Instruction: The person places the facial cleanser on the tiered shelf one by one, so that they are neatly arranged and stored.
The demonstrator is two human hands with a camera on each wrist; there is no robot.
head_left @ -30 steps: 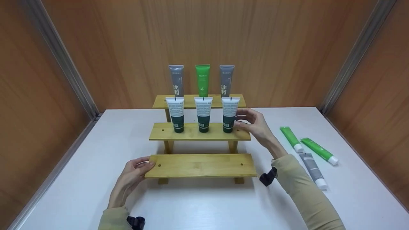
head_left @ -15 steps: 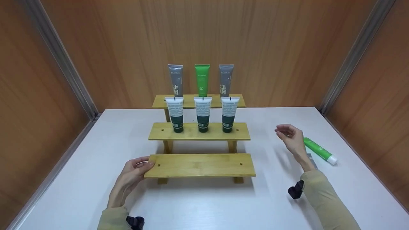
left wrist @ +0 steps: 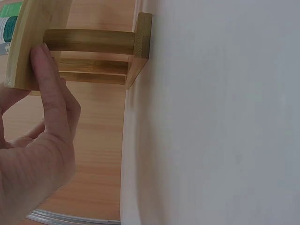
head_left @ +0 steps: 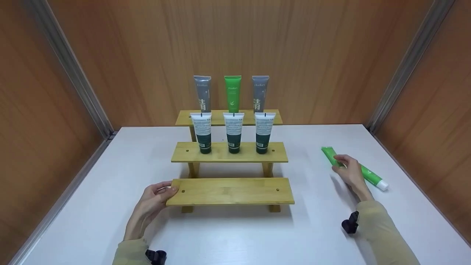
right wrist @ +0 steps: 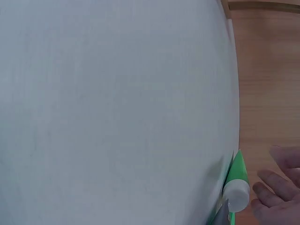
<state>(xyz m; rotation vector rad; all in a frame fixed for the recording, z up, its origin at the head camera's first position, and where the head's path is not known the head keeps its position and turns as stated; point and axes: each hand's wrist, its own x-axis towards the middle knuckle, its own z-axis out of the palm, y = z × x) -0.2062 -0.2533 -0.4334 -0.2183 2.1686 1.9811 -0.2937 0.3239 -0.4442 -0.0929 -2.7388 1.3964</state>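
Observation:
My left hand (head_left: 151, 202) pinches the left end of the lowest board of a three-tier wooden stand (head_left: 230, 191). In the left wrist view, fingers (left wrist: 51, 98) lie under the board, while the thumb is mostly out of sight. Over at the right, my right hand (head_left: 351, 175) hovers above loose squeeze tubes, fingers loosely bent. One green tube (head_left: 326, 151) lies partly behind the fingers; another green tube (head_left: 371, 176) lies to their right. In the right wrist view the hand is apart from the green tube's white cap (right wrist: 236, 195). A grey tube's tip (right wrist: 221, 214) shows beside it.
The middle board (head_left: 217, 157) carries three white-and-dark-green tubes (head_left: 233, 129), standing on their caps. Behind them, on the top board (head_left: 184, 117), stand two grey tubes (head_left: 202, 92) and one green tube (head_left: 232, 92). Wood-grain panels (head_left: 312, 55) enclose the white table (head_left: 235, 235).
My right hand has left the right-hand tube on the middle board and moved right, then down over the loose tubes. The left hand keeps its hold on the stand.

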